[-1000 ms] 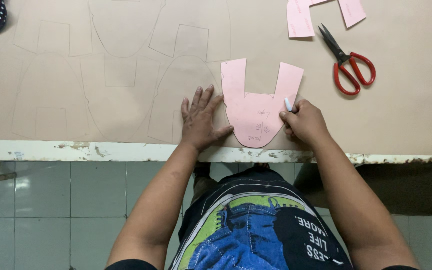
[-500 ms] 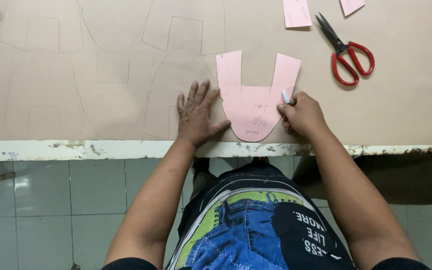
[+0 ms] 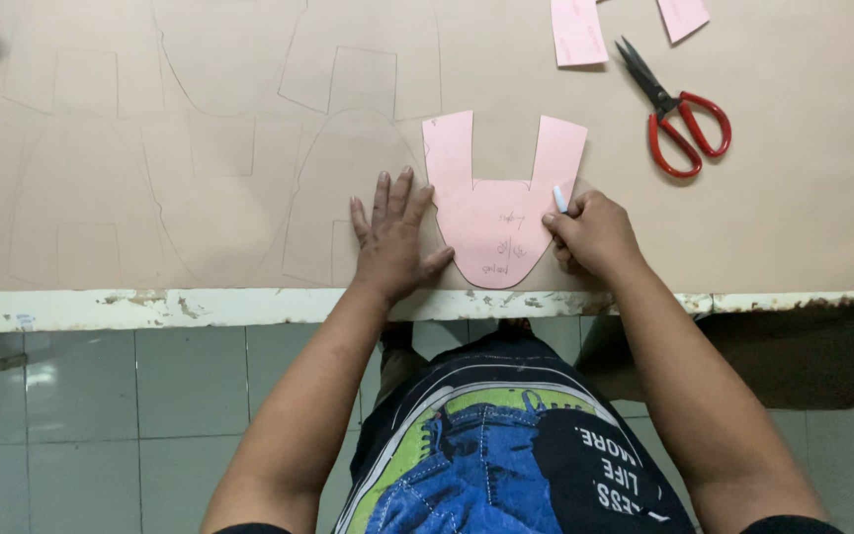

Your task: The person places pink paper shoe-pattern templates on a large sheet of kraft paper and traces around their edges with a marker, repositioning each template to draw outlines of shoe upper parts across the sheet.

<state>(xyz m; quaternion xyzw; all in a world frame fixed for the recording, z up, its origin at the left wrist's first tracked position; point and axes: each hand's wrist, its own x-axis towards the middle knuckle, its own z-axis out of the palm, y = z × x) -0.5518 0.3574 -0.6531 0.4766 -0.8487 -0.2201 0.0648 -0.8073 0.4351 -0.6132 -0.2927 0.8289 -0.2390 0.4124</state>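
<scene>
A counter (image 3: 249, 309) with a chipped white edge carries a wide tan sheet (image 3: 793, 227) marked with traced outlines. The left hand (image 3: 392, 237) lies open and flat, pressing the left edge of a pink paper pattern (image 3: 494, 222). The right hand (image 3: 593, 232) is closed around a white marker (image 3: 559, 200) at the pattern's right edge. The pattern's two straps point away from the person, its rounded end toward the counter's edge. Red-handled scissors (image 3: 679, 114) lie beyond the pattern to its right, blades pointing away, with two pink paper pieces (image 3: 578, 32) near them.

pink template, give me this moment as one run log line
left hand flat, pinning pink template edge | right hand grip on white marker at template's right side | red scissors idle, far right | brown paper shows traced outlines
</scene>
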